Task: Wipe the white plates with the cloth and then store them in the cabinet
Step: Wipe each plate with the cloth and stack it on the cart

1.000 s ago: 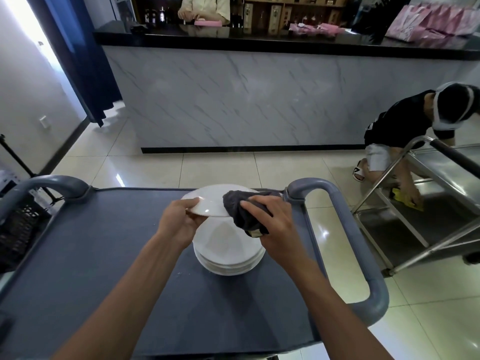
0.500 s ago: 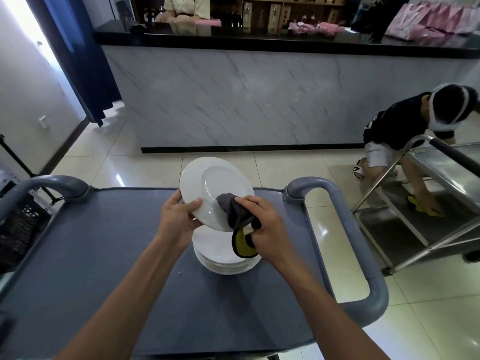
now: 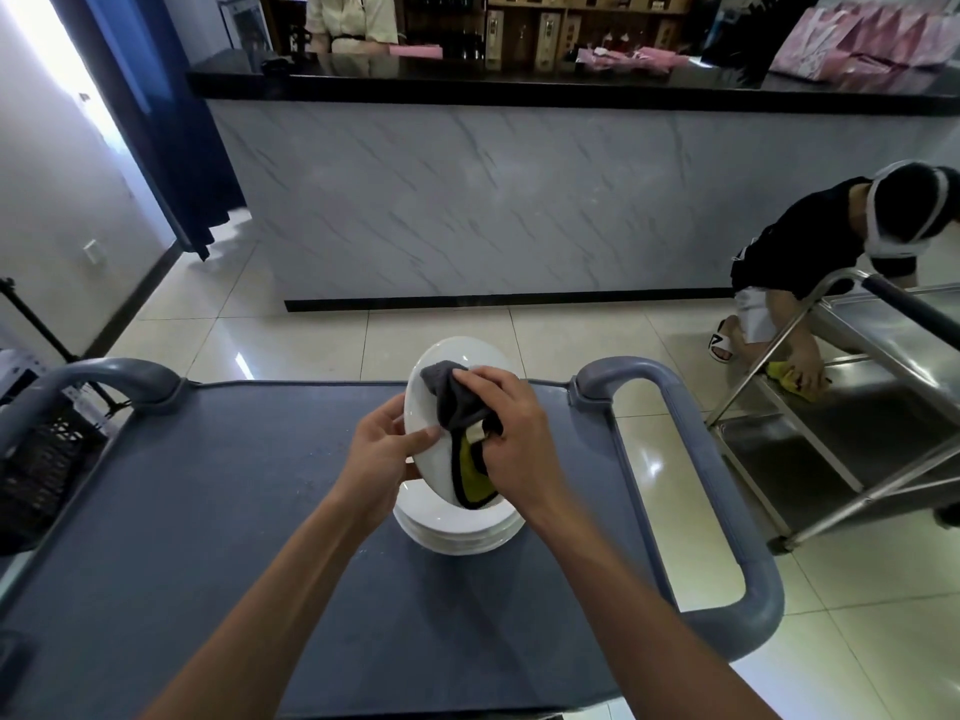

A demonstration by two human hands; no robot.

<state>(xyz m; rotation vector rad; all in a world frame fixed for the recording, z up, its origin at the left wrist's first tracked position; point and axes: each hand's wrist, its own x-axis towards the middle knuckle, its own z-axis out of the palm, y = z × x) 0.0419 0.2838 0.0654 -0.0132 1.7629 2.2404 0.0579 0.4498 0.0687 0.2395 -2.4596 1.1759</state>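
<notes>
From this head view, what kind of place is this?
Probably a restaurant or bar service area. A long black-topped counter has shelves of boxed bottles behind it, a stack of white plates sits on a grey service cart, and a steel trolley stands to the right.

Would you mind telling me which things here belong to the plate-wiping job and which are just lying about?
Part of the job:
- held plate, gripped by the left hand
- cloth, pressed on it by the right hand
- plate stack on the grey cart

Just lying about:
- steel trolley
- black crate
- pink bags
</notes>
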